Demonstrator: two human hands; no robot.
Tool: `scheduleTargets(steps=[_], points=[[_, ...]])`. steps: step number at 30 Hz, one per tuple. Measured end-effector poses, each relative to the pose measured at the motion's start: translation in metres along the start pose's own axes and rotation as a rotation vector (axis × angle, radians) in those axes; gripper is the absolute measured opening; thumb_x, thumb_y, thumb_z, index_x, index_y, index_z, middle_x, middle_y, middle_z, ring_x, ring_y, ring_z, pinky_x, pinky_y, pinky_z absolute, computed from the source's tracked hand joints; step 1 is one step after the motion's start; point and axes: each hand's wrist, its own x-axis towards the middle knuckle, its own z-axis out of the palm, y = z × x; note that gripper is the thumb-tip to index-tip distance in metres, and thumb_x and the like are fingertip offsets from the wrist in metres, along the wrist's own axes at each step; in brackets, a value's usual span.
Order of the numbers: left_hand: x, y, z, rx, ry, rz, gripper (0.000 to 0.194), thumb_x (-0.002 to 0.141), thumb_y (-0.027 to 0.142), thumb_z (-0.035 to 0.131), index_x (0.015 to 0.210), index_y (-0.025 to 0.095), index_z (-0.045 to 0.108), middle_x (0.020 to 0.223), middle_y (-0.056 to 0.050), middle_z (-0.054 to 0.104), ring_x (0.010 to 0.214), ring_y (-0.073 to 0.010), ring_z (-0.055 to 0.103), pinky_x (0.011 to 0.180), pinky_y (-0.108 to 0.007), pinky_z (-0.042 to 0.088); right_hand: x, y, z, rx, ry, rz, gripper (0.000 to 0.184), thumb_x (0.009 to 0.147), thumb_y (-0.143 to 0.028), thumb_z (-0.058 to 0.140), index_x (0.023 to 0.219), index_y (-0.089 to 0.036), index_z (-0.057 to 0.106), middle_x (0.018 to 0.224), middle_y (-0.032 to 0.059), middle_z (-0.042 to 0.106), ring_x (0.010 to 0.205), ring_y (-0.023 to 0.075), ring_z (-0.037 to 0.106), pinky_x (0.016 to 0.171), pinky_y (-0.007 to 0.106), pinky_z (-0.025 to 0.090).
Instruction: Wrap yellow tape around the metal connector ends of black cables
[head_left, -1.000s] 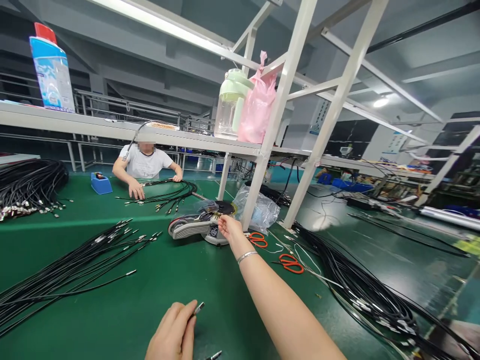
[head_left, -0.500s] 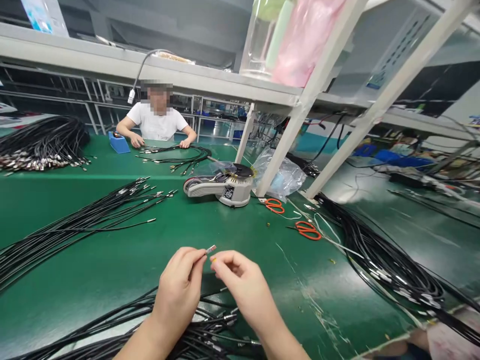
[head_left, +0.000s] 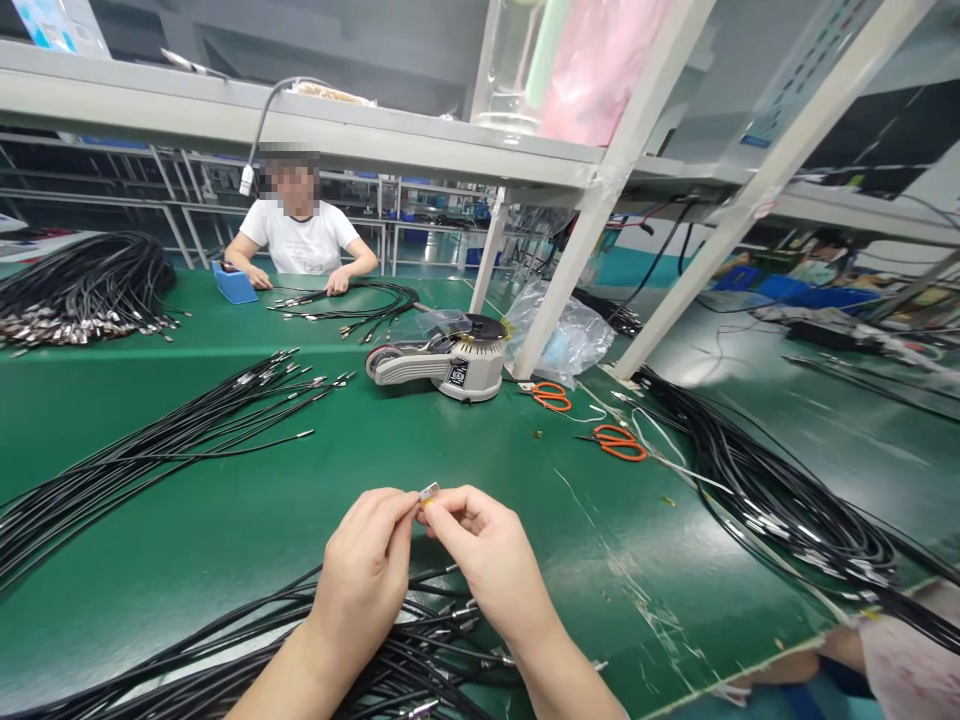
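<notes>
My left hand [head_left: 367, 565] pinches the metal connector end of a black cable [head_left: 430, 491] just above the green table [head_left: 225, 510]. My right hand [head_left: 484, 555] meets it from the right, fingers pinched at the connector tip, where a small bit of yellow tape shows. Under both wrists lies a heap of black cables with metal ends [head_left: 390, 660]. The grey tape dispenser [head_left: 442, 365] stands farther back, in the middle of the table.
Bundles of black cables lie at the left [head_left: 150, 450], far left [head_left: 82, 290] and right [head_left: 772, 500]. Two orange scissors [head_left: 619, 441] lie right of the dispenser by a plastic bag [head_left: 566, 340]. A white shelf frame [head_left: 592, 220] stands behind. Another person [head_left: 300, 235] works across the table.
My right hand came back from the tape dispenser to the connector in my left hand. The view tilted down, and both hands now pinch together at the connector tip.
</notes>
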Motion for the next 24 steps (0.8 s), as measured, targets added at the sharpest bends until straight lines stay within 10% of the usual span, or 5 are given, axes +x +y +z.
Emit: scheduleTargets(steps=[24], points=[[0.0, 0.0011, -0.005, 0.025, -0.061, 0.081, 0.029, 0.089, 0.009, 0.038, 0.105, 0.022, 0.059, 0.088, -0.005, 0.066, 0.077, -0.0128, 0.058, 0.07, -0.027, 0.048, 0.0019, -0.0017, 0.0007, -0.033, 0.021, 0.023, 0.014, 0.068, -0.025, 0.063, 0.058, -0.016, 0.06, 0.061, 0.0005, 0.062, 0.063, 0.0149, 0.056, 0.063, 0.026, 0.045]])
